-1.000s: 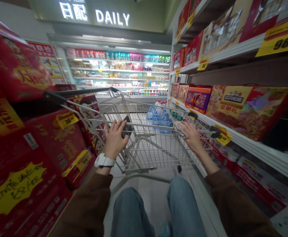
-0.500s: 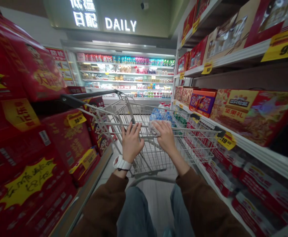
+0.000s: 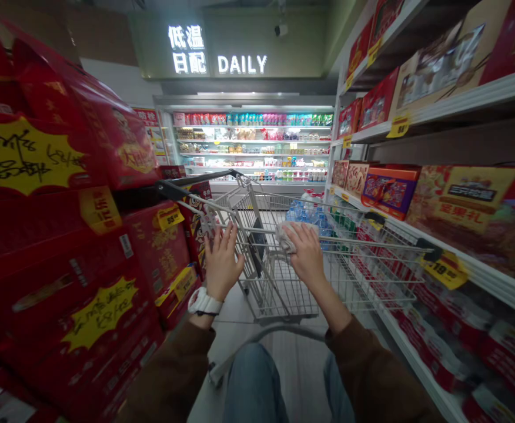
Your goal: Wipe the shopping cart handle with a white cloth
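White cloth point(image 3: 286, 235) lies pressed under the right hand point(image 3: 306, 254) on the shopping cart point(image 3: 328, 282) rim; the left hand point(image 3: 222, 261), fingers spread, rests flat just beside it.

Brown sleeves point(image 3: 372, 382), blue jeans point(image 3: 257, 388), white wristwatch point(image 3: 203, 302) on the left wrist.

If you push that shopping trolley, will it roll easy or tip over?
The shopping trolley is a wire cage, apparently on wheels on a smooth floor, so it probably rolls easily. Its basket looks empty, so it is likely light. The left hand and the right hand, which presses a cloth, rest on the rail; the wide frame probably resists tipping.
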Demonstrator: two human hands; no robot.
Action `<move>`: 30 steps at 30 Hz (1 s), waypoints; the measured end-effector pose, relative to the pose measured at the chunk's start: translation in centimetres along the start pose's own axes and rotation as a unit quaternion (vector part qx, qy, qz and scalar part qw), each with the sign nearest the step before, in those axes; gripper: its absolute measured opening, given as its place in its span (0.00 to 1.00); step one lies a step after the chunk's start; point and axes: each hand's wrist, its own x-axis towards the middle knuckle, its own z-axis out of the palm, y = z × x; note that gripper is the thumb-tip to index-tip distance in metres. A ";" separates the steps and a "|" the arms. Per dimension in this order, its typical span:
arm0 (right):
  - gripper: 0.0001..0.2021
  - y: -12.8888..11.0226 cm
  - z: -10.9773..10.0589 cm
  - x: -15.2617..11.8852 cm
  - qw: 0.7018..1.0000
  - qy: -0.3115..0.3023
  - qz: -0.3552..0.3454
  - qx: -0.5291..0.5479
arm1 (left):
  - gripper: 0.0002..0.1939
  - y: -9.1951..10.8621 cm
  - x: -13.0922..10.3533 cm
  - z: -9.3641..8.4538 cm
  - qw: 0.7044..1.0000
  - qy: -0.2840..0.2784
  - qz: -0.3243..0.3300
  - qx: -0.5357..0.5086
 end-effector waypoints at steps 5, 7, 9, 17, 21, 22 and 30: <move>0.37 -1.4 0.0 0.2 1.000 -0.010 0.026 -0.006 | 0.33 0.8 0.9 0.2 1.000 0.009 -0.010 -0.009; 0.36 -1.6 0.0 0.1 0.999 -0.001 0.044 -0.012 | 0.33 0.9 0.9 0.2 1.000 0.014 -0.008 -0.014; 0.36 -2.6 0.6 0.4 0.999 -0.001 0.041 -0.009 | 0.33 1.0 0.8 0.3 1.000 0.017 -0.008 -0.019; 0.33 -8.5 4.0 3.1 0.998 -0.025 -0.043 0.047 | 0.35 0.8 0.7 0.4 1.000 0.011 -0.010 -0.021; 0.34 -7.3 3.1 2.7 0.996 -0.033 -0.064 0.044 | 0.34 0.6 0.7 -0.1 1.000 0.006 -0.005 -0.012; 0.34 -6.5 2.8 2.5 0.996 -0.035 -0.065 0.040 | 0.34 0.6 0.7 -0.2 1.000 0.005 -0.005 -0.012; 0.38 1.7 -0.8 -0.3 1.000 -0.018 -0.018 -0.003 | 0.34 0.7 0.7 0.4 0.999 0.018 -0.004 -0.032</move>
